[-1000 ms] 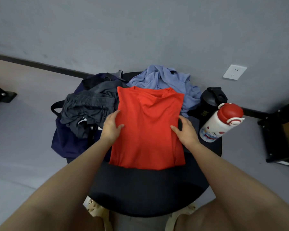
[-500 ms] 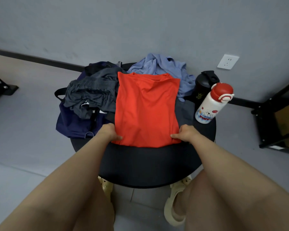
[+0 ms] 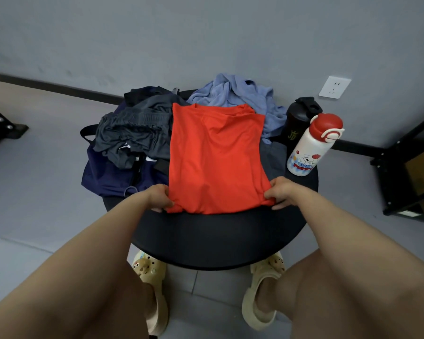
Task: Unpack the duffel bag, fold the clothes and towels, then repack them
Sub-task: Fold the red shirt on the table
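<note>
**Both hands grip the red shirt's near hem**

On the round black counter (image 3: 206, 241), the left hand (image 3: 158, 196) pinches the near left corner of the red shirt (image 3: 216, 157), and the right hand (image 3: 283, 192) pinches the near right corner. The shirt lies flat, folded lengthwise. To its left, dark grey shorts (image 3: 132, 133) rest on the navy duffel bag (image 3: 108, 172). Right stands a white bottle (image 3: 311, 145), beside a black bottle (image 3: 298, 118). Farthest back lies a crumpled blue garment (image 3: 235, 94).
</note>
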Tool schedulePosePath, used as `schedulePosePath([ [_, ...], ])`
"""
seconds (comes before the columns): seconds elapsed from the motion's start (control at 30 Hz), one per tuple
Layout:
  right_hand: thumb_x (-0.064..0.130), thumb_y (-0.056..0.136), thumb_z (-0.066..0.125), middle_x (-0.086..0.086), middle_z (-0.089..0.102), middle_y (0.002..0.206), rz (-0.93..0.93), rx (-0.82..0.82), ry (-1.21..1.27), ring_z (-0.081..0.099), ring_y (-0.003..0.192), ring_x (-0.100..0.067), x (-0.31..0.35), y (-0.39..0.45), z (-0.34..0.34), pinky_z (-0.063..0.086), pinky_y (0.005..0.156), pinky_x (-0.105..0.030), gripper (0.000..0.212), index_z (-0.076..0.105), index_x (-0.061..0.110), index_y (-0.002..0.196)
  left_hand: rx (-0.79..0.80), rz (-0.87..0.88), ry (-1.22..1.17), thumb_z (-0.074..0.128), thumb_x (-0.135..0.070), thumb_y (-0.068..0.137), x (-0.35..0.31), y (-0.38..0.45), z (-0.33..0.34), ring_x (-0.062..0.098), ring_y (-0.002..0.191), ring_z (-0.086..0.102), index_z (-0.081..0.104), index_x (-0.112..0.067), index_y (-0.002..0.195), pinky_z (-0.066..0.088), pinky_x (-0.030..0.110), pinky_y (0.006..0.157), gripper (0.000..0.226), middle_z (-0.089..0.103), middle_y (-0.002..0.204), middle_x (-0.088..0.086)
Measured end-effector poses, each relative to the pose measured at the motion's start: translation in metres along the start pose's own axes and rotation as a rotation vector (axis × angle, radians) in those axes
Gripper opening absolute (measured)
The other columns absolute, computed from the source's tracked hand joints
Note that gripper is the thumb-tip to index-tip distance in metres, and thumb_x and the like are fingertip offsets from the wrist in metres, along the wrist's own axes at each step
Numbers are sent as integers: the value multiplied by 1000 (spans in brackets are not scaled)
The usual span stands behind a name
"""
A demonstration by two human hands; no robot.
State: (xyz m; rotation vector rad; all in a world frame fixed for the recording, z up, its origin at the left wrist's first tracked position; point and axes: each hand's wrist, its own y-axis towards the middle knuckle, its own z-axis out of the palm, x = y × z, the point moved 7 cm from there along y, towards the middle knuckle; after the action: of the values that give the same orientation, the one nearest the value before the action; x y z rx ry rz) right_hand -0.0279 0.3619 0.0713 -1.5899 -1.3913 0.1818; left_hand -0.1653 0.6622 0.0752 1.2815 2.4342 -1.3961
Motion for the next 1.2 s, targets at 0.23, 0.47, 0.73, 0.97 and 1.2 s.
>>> schedulePosePath([
  [0.23, -8, 84, 57, -13, 49, 90, 24, 47, -91, 51, 73, -19, -20, -10, -18, 55, 57, -28, 19, 49, 8, 80, 72, -79, 47, 61, -2, 89, 15, -8, 2, 14, 73, 57, 49, -6, 120, 47, 22, 59, 34, 56, 75, 1],
  [0.47, -6, 84, 62, -22, 57, 122, 98, 169, -362, 57, 98, -26, -52, -20, -22, 57, 64, -28, 29, 57, 5, 110, 347, -167, 221, 61, -5, 90, 30, -22, 25, 8, 76, 66, 51, -9, 108, 48, 18, 59, 21, 66, 87, 1],
  [0.73, 18, 85, 71, -8, 63, 102, 131, 237, -503, 62, 88, -20, -50, -29, -17, 51, 76, -33, 40, 56, 6, 119, 464, -191, 292, 49, -29, 98, 22, -32, 28, 16, 101, 67, 58, -3, 119, 51, 21, 70, 34, 68, 112, 8],
  [0.97, 25, 86, 69, -10, 69, 105, -241, -303, -305, 62, 94, -23, 22, 5, -46, 45, 80, -29, 14, 65, 13, 91, -302, 157, -131, 63, -29, 90, -35, 5, -50, 16, 84, 60, 58, -11, 99, 46, 26, 70, 21, 64, 99, 9],
  [1.2, 29, 93, 60, -15, 52, 136, -287, -419, -15, 49, 126, -30, 68, 42, -56, 36, 100, -32, 54, 44, 1, 137, -489, 26, -349, 64, -28, 89, -49, 38, -73, 32, 129, 43, 24, -6, 146, 40, 37, 100, 74, 39, 144, 18],
])
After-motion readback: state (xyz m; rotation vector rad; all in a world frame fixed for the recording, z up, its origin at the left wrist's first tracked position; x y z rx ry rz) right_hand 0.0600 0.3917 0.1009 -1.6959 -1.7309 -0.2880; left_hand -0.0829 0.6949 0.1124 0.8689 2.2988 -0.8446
